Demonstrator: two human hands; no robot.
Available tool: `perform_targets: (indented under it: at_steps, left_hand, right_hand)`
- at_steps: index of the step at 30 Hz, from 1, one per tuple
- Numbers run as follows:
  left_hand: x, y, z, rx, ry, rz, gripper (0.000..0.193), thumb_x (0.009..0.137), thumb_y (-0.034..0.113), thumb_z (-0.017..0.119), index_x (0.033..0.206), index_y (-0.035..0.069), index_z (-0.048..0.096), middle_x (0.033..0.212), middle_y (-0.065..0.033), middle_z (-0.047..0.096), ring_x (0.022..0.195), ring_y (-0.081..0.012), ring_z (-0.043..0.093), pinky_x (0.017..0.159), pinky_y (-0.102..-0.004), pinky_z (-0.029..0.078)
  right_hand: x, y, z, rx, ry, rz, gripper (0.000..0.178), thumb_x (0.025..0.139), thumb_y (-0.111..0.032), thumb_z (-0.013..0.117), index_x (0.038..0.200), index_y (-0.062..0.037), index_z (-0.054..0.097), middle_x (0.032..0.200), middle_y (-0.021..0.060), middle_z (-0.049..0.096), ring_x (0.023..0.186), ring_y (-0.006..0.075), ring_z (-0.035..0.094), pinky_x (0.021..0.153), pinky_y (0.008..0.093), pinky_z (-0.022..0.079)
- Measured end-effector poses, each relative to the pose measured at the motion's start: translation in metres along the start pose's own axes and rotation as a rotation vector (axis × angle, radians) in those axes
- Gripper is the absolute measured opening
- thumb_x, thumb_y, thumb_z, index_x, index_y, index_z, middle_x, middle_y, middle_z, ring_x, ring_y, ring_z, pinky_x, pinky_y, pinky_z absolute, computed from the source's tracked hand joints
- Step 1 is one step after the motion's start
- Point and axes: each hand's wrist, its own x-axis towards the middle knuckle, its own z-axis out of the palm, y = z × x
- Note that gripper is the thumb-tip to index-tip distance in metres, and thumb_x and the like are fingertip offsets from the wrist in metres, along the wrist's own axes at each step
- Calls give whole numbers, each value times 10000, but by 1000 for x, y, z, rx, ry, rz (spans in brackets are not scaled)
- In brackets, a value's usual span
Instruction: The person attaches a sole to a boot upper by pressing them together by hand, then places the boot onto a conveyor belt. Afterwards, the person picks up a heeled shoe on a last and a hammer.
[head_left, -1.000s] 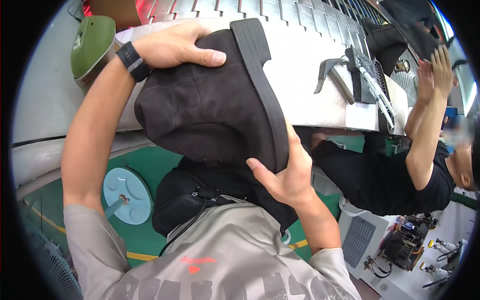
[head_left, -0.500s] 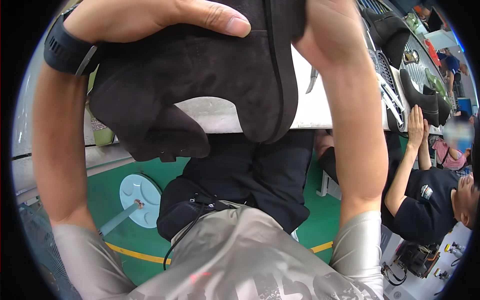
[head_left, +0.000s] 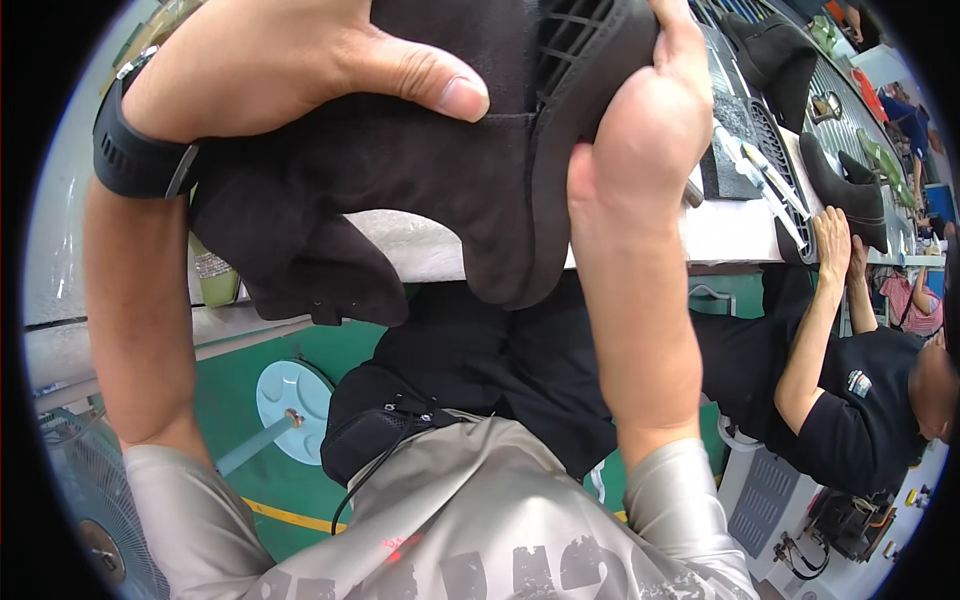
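Observation:
A black suede-like boot (head_left: 440,190) is held up in front of me, its shaft drooping toward the lower left. My left hand (head_left: 330,75) is closed over the upper, thumb lying across it; the other fingers are hidden behind the boot. My right hand (head_left: 650,125) grips the edge of the black sole (head_left: 553,235), with its fingertips partly cut off by the top of the picture. Open lattice ribs (head_left: 580,45) show between the upper and the sole's outer rim near the top.
The white worktable (head_left: 735,230) carries white-handled tools (head_left: 770,180), a dark loose sole (head_left: 775,140) and more black boots (head_left: 770,60). At right, a co-worker's hands (head_left: 832,245) touch another boot (head_left: 840,185). A pale blue round stool base (head_left: 292,412) and a fan (head_left: 105,520) stand at lower left.
My right hand has moved left and in against the sole. The boot has turned slightly, bringing the lattice ribs into view. My left hand keeps its hold, a little lower.

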Motion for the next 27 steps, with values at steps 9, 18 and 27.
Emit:
perform_targets:
  at_steps: [9, 18, 27]
  left_hand:
    - [-13, -75, 20, -39, 67, -114, 902, 813, 449, 937, 1437, -96, 580, 1337, -242, 679, 1281, -347, 644, 1110, -401, 481]
    - [-11, -68, 15, -120, 129, -21, 754, 797, 427, 947, 1273, -93, 679, 1040, -248, 728, 994, -350, 704, 898, -416, 541]
    - [-9, -77, 24, -1, 193, 63, 736, 761, 505, 956, 1128, -78, 700, 857, -241, 678, 831, -358, 671, 771, -421, 526]
  right_hand:
    - [-9, -1, 24, 238, -16, 102, 296, 1122, -297, 523, 1162, -40, 664, 952, 65, 729, 820, 188, 708, 744, 318, 581]
    - [-6, 6, 45, -38, 4, -92, 345, 1087, -273, 540, 1132, 23, 712, 1002, 139, 759, 845, 217, 734, 774, 346, 593]
    - [-8, -4, 48, -253, -280, -97, 253, 1093, -192, 611, 1107, 3, 770, 1009, -15, 696, 971, 60, 584, 921, 222, 438]
